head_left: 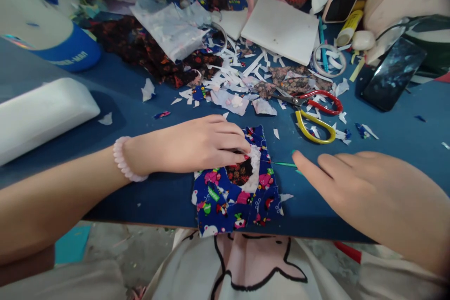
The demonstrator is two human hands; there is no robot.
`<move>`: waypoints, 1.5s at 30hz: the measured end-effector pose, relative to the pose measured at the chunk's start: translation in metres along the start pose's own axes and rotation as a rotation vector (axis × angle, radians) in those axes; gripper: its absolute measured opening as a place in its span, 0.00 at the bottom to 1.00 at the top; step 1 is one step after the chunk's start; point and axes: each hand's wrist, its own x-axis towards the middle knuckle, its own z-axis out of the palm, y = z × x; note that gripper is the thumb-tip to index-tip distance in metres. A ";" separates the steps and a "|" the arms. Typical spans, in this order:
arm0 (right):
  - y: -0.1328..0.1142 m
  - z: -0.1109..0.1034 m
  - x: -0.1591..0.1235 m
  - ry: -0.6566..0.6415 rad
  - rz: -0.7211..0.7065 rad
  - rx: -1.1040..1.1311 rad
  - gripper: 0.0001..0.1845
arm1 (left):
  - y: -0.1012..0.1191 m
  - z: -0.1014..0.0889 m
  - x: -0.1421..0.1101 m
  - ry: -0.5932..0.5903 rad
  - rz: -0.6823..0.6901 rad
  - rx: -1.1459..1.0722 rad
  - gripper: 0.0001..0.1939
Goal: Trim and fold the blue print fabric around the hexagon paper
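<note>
A blue patterned fabric piece (236, 197) with a dark floral patch and a white curved edge lies at the front edge of the blue table (147, 197). My left hand (197, 145), with a pink bead bracelet on the wrist, lies flat on the fabric's top, fingers extended and pressing it. My right hand (369, 192) rests on the table just right of the fabric, fingers stretched out, the fingertip near a thin green pin or needle (284, 164). Neither hand holds anything.
Red-and-yellow-handled scissors (312, 112) lie behind my right hand among several white paper scraps (232, 75). A black phone (393, 72), tape ring (328, 61), white pad (281, 28), dark floral cloth (140, 49) and a white sewing machine (38, 112) at left surround the work area.
</note>
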 end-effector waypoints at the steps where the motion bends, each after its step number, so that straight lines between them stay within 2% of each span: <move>1: 0.002 0.001 -0.001 -0.002 0.001 0.000 0.26 | 0.000 0.000 0.000 -0.006 -0.001 -0.004 0.15; 7: 0.014 0.004 -0.013 0.013 0.069 0.011 0.22 | 0.000 -0.001 0.003 0.009 -0.021 -0.062 0.12; 10: 0.027 0.010 -0.008 0.078 0.190 -0.005 0.17 | -0.003 0.000 0.004 0.036 0.002 -0.129 0.11; 11: 0.033 0.014 -0.005 0.094 0.269 -0.011 0.17 | -0.005 0.000 0.003 0.056 0.000 -0.159 0.11; 13: 0.048 0.027 0.002 0.105 0.436 -0.015 0.19 | -0.009 0.000 0.002 0.127 -0.048 -0.181 0.12; 15: 0.064 0.043 0.006 0.100 0.563 0.016 0.21 | -0.016 -0.001 0.000 0.252 -0.145 -0.110 0.13; 18: 0.084 0.066 0.005 0.092 0.655 0.022 0.23 | -0.032 -0.002 -0.006 0.465 -0.311 0.075 0.14; 19: 0.088 0.072 0.003 0.095 0.675 0.019 0.23 | -0.038 -0.001 -0.008 0.488 -0.366 0.127 0.15; 24: 0.095 0.085 -0.001 0.050 0.652 0.036 0.20 | -0.062 0.003 -0.017 0.446 -0.473 0.205 0.20; 30: 0.091 0.084 0.004 0.109 0.612 0.025 0.20 | -0.062 0.006 -0.014 0.464 -0.475 0.225 0.15; 36: 0.078 0.072 0.012 0.208 0.518 0.032 0.18 | -0.052 -0.001 -0.011 0.506 -0.495 0.218 0.13; 39: 0.063 0.065 0.019 0.299 0.417 0.194 0.16 | -0.039 -0.006 -0.008 0.525 -0.464 0.276 0.14; 42: 0.040 0.058 0.031 0.378 0.342 0.374 0.15 | -0.021 -0.006 -0.003 0.498 -0.390 0.344 0.14; 45: 0.019 0.055 0.048 0.385 0.268 0.464 0.18 | -0.006 -0.002 0.002 0.427 -0.246 0.370 0.14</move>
